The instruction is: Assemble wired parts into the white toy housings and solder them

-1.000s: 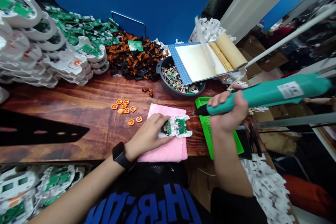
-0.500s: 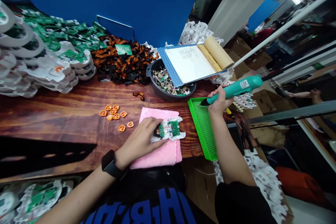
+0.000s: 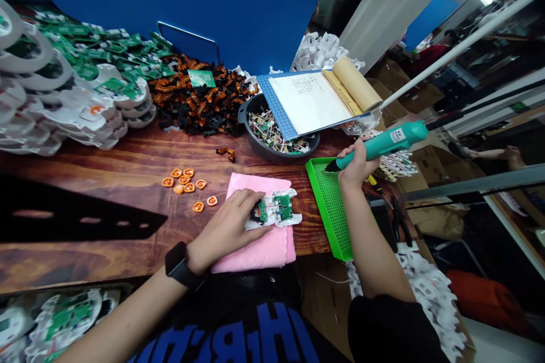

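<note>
My left hand (image 3: 232,227) is closed round the left end of a white plastic housing (image 3: 297,219) fitted with green circuit boards. This housing lies on a folded pink cloth (image 3: 251,250). In my right hand (image 3: 359,167) is a teal electric screwdriver (image 3: 383,142), held aslant. Its black tip reaches over the far end of a green perforated tray (image 3: 336,224); whether it touches the tray floor I cannot tell. Several small orange plastic pieces (image 3: 189,188) lie on the table left of the cloth.
A dark grey bowl (image 3: 272,153) of small wired parts stands behind the cloth, a clipboard (image 3: 304,103) resting across it. Orange and black parts (image 3: 196,108) are heaped at the back. White housings (image 3: 63,108) are stacked left, beside piled green boards (image 3: 114,48). Pliers (image 3: 398,224) lie right.
The view has shifted very slightly, and the dark slotted bar at the left sits differently in the picture. Both hands keep their places, with the same things in them.
</note>
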Demonstrator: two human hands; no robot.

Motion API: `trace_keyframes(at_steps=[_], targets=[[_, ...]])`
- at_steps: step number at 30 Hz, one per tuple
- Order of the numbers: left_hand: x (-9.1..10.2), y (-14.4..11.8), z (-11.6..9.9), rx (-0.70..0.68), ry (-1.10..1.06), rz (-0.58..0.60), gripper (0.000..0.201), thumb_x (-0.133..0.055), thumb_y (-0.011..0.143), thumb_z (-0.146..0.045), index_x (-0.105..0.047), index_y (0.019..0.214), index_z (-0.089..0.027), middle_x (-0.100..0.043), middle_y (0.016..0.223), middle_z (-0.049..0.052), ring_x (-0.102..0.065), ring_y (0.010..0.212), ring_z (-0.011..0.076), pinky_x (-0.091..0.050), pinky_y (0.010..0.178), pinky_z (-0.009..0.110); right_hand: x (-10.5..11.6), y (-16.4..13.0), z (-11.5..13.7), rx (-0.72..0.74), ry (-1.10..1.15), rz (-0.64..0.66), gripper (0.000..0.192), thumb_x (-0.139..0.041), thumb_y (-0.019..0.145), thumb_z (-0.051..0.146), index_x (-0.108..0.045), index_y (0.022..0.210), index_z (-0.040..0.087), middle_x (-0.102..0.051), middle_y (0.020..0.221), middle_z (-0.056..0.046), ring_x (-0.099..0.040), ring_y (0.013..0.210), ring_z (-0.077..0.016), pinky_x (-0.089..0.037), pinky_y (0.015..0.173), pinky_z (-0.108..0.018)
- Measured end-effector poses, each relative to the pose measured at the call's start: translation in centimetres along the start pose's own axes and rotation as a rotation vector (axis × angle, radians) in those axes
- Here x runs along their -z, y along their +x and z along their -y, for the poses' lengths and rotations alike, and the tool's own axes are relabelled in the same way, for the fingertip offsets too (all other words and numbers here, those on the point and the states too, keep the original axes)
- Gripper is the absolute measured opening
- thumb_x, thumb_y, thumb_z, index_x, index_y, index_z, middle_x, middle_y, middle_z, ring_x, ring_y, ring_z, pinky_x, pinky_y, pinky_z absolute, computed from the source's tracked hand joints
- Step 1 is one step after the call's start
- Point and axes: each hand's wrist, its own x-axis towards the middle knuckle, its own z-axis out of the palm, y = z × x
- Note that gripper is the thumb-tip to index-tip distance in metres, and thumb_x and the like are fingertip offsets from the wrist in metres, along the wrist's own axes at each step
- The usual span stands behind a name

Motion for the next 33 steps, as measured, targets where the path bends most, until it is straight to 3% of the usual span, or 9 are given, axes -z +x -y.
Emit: trace_keyframes(at_steps=[5,10,14,17,22,33], targets=[[0.0,0.1,-0.1,-0.002,0.0,-0.006,0.052,-0.062,0.085,-0.045,-0.046,0.126,-0.018,-0.055,0.115,0.012,-0.054,0.105,0.0264,-0.047,0.091,0.042,0.0,0.4,0.6,0.002,0.045,-0.048,0.023,-0.064,0.071,0.032,-0.049,0.084,0.021,-0.045,0.049,0.012,-0.043,0.037,-0.008,-0.039,0.038,-0.022],[0.0,0.0,-0.1,-0.012,-0.021,-0.02,0.053,-0.061,0.085,-0.047,-0.046,0.127,-0.018,-0.055,0.114,0.012,-0.054,0.103,0.0264,-0.047,0.09,0.042,-0.1,-0.2,4.5,-0.02,0.11,-0.117,0.015,-0.058,0.072,0.027,-0.05,0.082,0.021,-0.041,0.047,0.011,-0.04,0.036,-0.0087,-0.036,0.038,-0.023],[-0.2,-0.1,0.0,-0.016,-0.017,-0.009,0.055,-0.061,0.085,-0.046,-0.046,0.128,-0.016,-0.054,0.111,0.012,-0.053,0.102,0.0261,-0.048,0.088,0.041,-1.1,-4.7,9.0,-0.124,0.14,-0.013,0.012,-0.055,0.074,0.028,-0.049,0.079,0.02,-0.042,0.049,0.009,-0.042,0.039,-0.0093,-0.04,0.042,-0.025],[-0.3,-0.1,0.0,-0.014,-0.014,-0.011,0.056,-0.063,0.084,-0.044,-0.045,0.129,-0.015,-0.053,0.11,0.012,-0.053,0.102,0.0263,-0.048,0.086,0.041,-2.4,-9.3,11.0,-0.25,0.176,0.172,0.016,-0.057,0.076,0.029,-0.048,0.086,0.021,-0.044,0.05,0.009,-0.042,0.039,-0.0089,-0.04,0.043,-0.025],[-0.3,-0.2,-0.2,-0.009,-0.002,-0.026,0.057,-0.064,0.083,-0.047,-0.047,0.127,-0.016,-0.054,0.108,0.012,-0.053,0.099,0.026,-0.048,0.086,0.041,-3.9,-14.0,10.5,-0.34,0.221,0.305,0.023,-0.061,0.076,0.027,-0.046,0.093,0.023,-0.047,0.052,0.01,-0.046,0.041,-0.0092,-0.042,0.046,-0.025],[-0.4,-0.2,0.0,-0.016,-0.015,-0.021,0.058,-0.062,0.084,-0.049,-0.046,0.13,-0.019,-0.054,0.108,0.011,-0.053,0.1,0.0265,-0.048,0.085,0.042,-3.8,-15.4,8.7,-0.306,0.174,0.376,0.027,-0.062,0.079,0.032,-0.045,0.098,0.024,-0.048,0.055,0.009,-0.048,0.046,-0.01,-0.043,0.05,-0.027]])
